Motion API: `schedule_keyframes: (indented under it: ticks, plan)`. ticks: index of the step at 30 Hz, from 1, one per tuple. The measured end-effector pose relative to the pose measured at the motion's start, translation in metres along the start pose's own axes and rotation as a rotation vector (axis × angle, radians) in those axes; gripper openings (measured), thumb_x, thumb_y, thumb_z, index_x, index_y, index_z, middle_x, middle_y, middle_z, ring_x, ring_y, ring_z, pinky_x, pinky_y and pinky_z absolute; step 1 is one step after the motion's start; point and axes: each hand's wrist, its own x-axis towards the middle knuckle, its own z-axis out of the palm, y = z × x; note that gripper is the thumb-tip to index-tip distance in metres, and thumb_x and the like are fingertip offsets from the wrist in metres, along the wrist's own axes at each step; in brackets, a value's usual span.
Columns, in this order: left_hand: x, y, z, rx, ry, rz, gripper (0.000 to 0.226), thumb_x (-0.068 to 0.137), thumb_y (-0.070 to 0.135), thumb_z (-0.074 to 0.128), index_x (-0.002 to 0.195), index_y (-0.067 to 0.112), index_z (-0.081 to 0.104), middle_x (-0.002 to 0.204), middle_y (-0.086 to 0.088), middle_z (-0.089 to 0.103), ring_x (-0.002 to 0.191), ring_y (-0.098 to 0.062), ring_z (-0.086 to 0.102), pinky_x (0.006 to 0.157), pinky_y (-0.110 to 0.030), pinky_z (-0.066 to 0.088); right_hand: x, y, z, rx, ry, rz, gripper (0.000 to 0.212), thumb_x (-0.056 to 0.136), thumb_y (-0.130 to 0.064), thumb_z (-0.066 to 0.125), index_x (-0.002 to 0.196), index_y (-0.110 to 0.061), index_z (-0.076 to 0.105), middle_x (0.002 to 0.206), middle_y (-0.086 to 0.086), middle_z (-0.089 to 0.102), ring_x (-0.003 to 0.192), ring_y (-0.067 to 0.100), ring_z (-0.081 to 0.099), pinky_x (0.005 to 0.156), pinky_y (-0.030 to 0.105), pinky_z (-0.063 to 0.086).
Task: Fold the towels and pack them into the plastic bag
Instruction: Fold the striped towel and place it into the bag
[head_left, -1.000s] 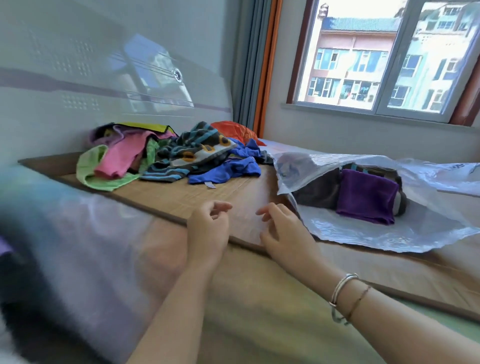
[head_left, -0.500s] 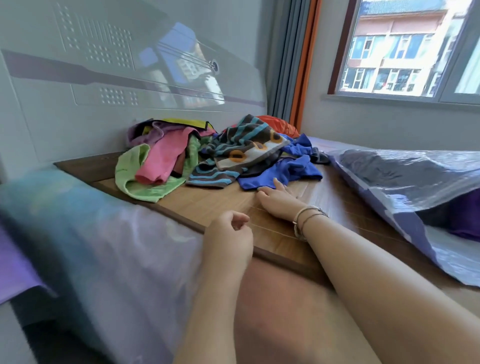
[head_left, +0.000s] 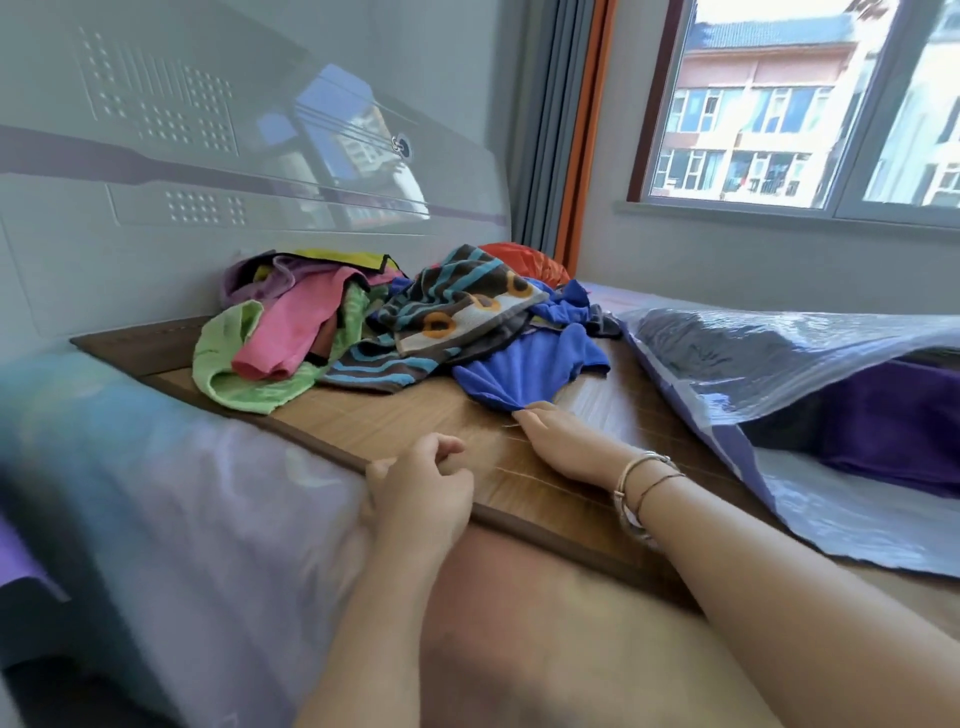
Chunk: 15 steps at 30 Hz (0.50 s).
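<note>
Right hand (head_left: 561, 441) pinches blue towel's (head_left: 524, 369) near edge; mat (head_left: 519, 467) bare alongside.

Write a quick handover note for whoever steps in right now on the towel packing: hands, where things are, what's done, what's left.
Right hand: pinching a corner of the blue towel, which is bunched at the near edge of the pile.
Left hand: loosely curled, holding nothing, at the mat's edge.
Unfolded pile: green towel, pink towel, striped towel, more behind.
Plastic bag: lying open on the right, purple towel inside.
Done: at least one towel packed.
Left: fold the blue one, pack it, then the rest.
</note>
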Motion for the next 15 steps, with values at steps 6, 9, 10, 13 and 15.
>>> schedule_keyframes:
  ticks: [6,9,10,13,15]
  plan:
    - [-0.059,0.010,0.015,0.171,-0.048,0.069,0.045,0.090,0.024,0.053,0.132,0.037,0.044,0.148,0.001,0.039,0.143,-0.017,0.026,0.113,-0.040,0.028,-0.106,0.025,-0.025,0.048,0.003,-0.112,0.038,0.104,-0.023,0.030,0.128,-0.015,0.058,0.135,-0.002,0.053,0.125,0.009,0.045,0.102,0.018,0.027]
    - [-0.086,0.021,0.021,0.178,-0.082,0.132,0.057,0.089,0.024,0.055,0.142,0.035,0.034,0.150,-0.002,0.037,0.142,-0.020,0.029,0.111,-0.042,0.031,-0.155,0.034,-0.025,0.110,0.042,-0.162,0.038,0.104,-0.019,0.029,0.125,-0.019,0.061,0.129,-0.008,0.056,0.121,0.002,0.046,0.101,0.012,0.028]
    - [-0.093,0.024,0.022,0.174,-0.095,0.146,0.060,0.090,0.024,0.055,0.144,0.035,0.032,0.150,-0.001,0.037,0.141,-0.020,0.030,0.110,-0.042,0.032,-0.168,0.036,-0.024,0.151,0.058,-0.171,0.038,0.104,-0.017,0.030,0.124,-0.018,0.062,0.127,-0.009,0.057,0.121,0.002,0.047,0.102,0.013,0.029]
    - [-0.112,0.031,0.027,0.226,-0.138,0.189,0.063,0.092,0.021,0.052,0.147,0.037,0.026,0.152,0.003,0.034,0.145,-0.021,0.022,0.110,-0.045,0.031,-0.195,0.036,-0.023,0.271,0.065,-0.173,0.035,0.103,-0.017,0.034,0.114,-0.022,0.067,0.113,-0.017,0.061,0.111,-0.003,0.052,0.097,0.013,0.033]
    - [-0.120,0.034,0.031,0.244,-0.123,0.215,0.063,0.092,0.020,0.052,0.147,0.038,0.028,0.152,0.006,0.033,0.145,-0.020,0.022,0.111,-0.047,0.030,-0.201,0.034,-0.023,0.320,0.080,-0.164,0.033,0.102,-0.024,0.038,0.099,-0.026,0.070,0.103,-0.020,0.065,0.104,-0.008,0.055,0.091,0.013,0.037]
